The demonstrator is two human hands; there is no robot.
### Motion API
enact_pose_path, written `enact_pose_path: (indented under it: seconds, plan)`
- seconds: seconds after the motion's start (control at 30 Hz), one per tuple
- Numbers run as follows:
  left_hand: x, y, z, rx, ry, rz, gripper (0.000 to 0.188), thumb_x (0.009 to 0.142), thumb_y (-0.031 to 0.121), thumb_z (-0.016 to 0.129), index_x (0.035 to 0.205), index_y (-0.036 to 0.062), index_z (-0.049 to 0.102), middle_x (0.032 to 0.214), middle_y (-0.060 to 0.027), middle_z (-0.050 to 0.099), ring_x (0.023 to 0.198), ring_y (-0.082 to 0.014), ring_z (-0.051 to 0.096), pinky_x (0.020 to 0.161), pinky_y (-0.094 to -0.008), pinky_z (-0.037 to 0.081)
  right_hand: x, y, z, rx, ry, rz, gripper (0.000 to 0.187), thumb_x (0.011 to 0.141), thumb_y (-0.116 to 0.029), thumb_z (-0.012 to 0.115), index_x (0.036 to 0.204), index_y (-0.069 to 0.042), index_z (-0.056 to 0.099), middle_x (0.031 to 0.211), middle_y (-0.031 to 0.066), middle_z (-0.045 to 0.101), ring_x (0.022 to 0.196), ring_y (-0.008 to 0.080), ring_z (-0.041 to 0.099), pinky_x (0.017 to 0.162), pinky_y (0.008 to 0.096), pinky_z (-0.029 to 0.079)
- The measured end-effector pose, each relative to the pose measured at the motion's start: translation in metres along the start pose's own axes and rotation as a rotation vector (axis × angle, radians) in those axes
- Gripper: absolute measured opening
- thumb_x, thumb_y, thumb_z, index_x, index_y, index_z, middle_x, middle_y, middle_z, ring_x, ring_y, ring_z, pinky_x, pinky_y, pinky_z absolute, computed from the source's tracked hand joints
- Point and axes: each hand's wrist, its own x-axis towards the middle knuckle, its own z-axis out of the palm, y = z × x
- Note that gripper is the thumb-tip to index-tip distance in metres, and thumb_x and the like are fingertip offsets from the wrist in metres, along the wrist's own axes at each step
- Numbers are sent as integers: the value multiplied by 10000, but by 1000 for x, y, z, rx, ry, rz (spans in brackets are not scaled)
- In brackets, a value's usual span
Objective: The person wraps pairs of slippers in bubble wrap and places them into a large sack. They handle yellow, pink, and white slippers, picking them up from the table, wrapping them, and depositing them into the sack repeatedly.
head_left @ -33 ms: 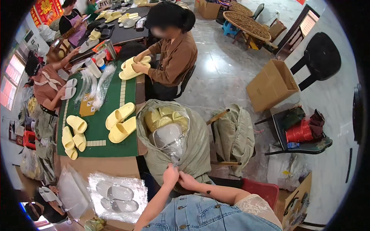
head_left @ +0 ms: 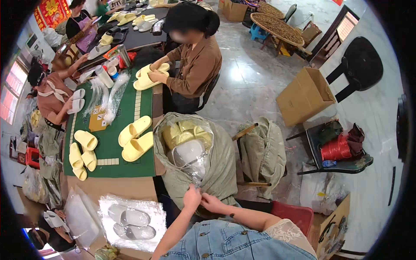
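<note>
My left hand [head_left: 192,197] and my right hand [head_left: 211,203] are close together at the near rim of a grey-green woven sack [head_left: 227,171]. Both are closed on the gathered near end of a clear plastic bag [head_left: 198,174], which holds a light grey slipper [head_left: 190,152]. The fingertips are partly hidden. Behind it in the sack lie bagged yellow slippers [head_left: 184,132]. Left of my forearm, a clear-wrapped pair of grey slippers [head_left: 131,222] rests on shiny plastic. Two yellow slippers [head_left: 138,146] sit on the green table mat [head_left: 113,145] beside the sack.
Across the table, a co-worker in brown [head_left: 195,65] handles yellow slippers [head_left: 151,78]; another at left [head_left: 54,93] holds grey ones. More yellow slippers [head_left: 84,151] lie on the mat. A cloth-draped stool [head_left: 264,156], cardboard box [head_left: 305,97] and loaded black chair [head_left: 346,162] stand right.
</note>
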Motion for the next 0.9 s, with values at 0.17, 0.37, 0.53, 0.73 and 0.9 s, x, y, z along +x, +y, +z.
enact_pose_path:
  seconds: [0.17, 0.37, 0.53, 0.73, 0.9]
  plan:
    - [10, -2, 3, 7, -6, 8, 371, 964, 321, 566, 1180, 26, 506, 910, -331, 668, 898, -524, 643, 800, -597, 493, 7, 77, -56, 439, 443, 221, 234, 994, -255, 583, 967, -43, 680, 791, 11, 645, 677, 88, 550, 600, 260, 445]
    - [28, -7, 4, -1, -8, 35, 412, 966, 333, 568, 1252, 42, 511, 936, -320, 674, 905, -527, 640, 806, -602, 486, -7, 215, -149, 1158, 942, 975, 516, 946, -401, 691, 1260, -15, 555, 899, 114, 583, 666, 185, 539, 532, 374, 479]
    - [26, -2, 3, 51, 19, 6, 412, 968, 342, 568, 1275, 72, 516, 926, -316, 673, 873, -533, 634, 782, -608, 478, -26, 313, -179, 1467, 1001, 950, 570, 928, -605, 611, 1109, -67, 560, 694, 80, 543, 551, 213, 543, 496, 355, 464]
    - [29, 6, 3, 38, 74, 34, 333, 966, 313, 578, 1179, 65, 518, 886, -326, 659, 865, -542, 620, 749, -604, 477, -21, 375, -172, 1679, 1536, 775, 471, 988, -510, 566, 1079, -50, 525, 722, 81, 544, 539, 202, 511, 481, 322, 458]
    - [45, 24, -9, 134, 56, -56, 423, 955, 327, 592, 1233, 16, 523, 962, -313, 667, 947, -507, 624, 819, -556, 483, -28, 361, -167, 1621, 1713, 917, 376, 995, -405, 584, 1068, -42, 524, 789, 88, 567, 589, 197, 534, 486, 347, 469]
